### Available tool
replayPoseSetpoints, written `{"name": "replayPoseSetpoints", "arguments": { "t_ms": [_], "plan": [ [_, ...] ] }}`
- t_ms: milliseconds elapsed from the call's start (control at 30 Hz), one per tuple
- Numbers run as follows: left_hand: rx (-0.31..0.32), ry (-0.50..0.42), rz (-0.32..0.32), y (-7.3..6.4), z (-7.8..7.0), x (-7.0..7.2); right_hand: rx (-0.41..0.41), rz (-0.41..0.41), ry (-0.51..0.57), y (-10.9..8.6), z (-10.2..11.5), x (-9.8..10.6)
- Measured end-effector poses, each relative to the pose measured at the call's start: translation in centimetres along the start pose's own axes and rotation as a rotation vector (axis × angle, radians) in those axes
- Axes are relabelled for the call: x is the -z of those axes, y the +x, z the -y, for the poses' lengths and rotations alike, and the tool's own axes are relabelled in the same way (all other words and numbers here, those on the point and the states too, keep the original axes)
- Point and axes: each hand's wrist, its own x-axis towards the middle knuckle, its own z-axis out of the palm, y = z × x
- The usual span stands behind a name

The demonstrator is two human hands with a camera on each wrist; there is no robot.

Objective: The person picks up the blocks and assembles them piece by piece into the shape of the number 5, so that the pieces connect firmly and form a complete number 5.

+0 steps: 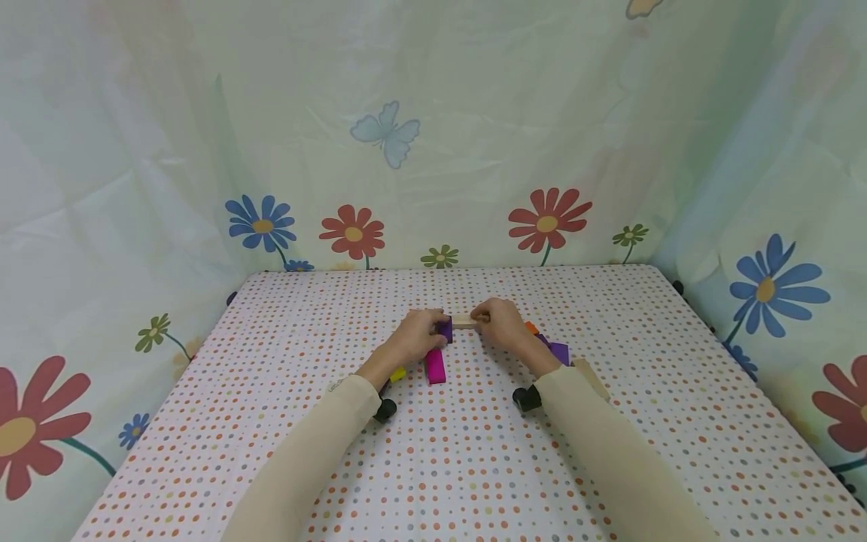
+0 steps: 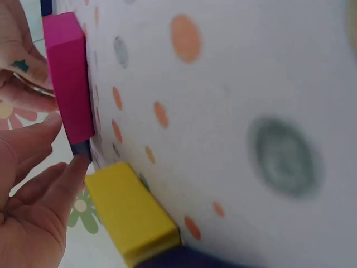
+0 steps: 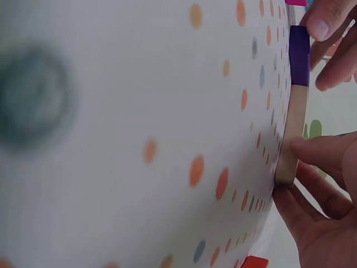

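Observation:
My left hand (image 1: 416,333) holds a purple block (image 1: 447,331), its thumb at the near side and fingers over the far side. In the right wrist view, the purple block (image 3: 299,56) lies end to end with a plain wooden block (image 3: 293,125). My right hand (image 1: 503,324) pinches that wooden block near its right end, thumb on top in the right wrist view. A magenta block (image 1: 436,366) lies just in front of the left hand. Closer to the left wrist is a yellow block (image 2: 131,209), with a dark block edge beside it.
By the right forearm lie an orange block (image 1: 531,327), a purple block (image 1: 560,354) and a wooden piece (image 1: 591,378), partly hidden by the arm. A dotted cloth (image 1: 433,474) covers the table. Flowered curtains (image 1: 474,135) stand behind and on both sides.

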Motion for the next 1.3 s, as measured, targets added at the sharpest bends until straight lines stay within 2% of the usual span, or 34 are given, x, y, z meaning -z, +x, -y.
{"name": "replayPoseSetpoints", "arguments": {
  "t_ms": [133, 267, 500, 667, 967, 1300],
  "plan": [
    [0.013, -0.056, -0.022, -0.4, 0.1, 0.5, 0.021, -0.009, 0.033, -0.4, -0.4, 0.6],
    [0.006, -0.061, -0.033, -0.9, 0.3, 1.1, 0.042, -0.037, 0.061, -1.2, -0.6, 1.8],
    [-0.033, -0.071, -0.017, -1.8, 0.9, 1.8, 0.076, -0.087, -0.016, -2.8, -2.1, 4.3],
    [-0.084, -0.059, -0.015, -2.4, 1.0, 2.0, 0.027, -0.071, -0.034, -3.8, -3.8, 5.8],
    [-0.133, 0.005, 0.011, -4.1, 0.6, 2.0, -0.018, -0.048, -0.059, -6.8, -5.9, 7.8],
    [-0.185, 0.1, 0.059, -5.0, -0.1, 1.3, -0.125, 0.009, -0.113, -9.9, -7.9, 8.7]
  ]
}}
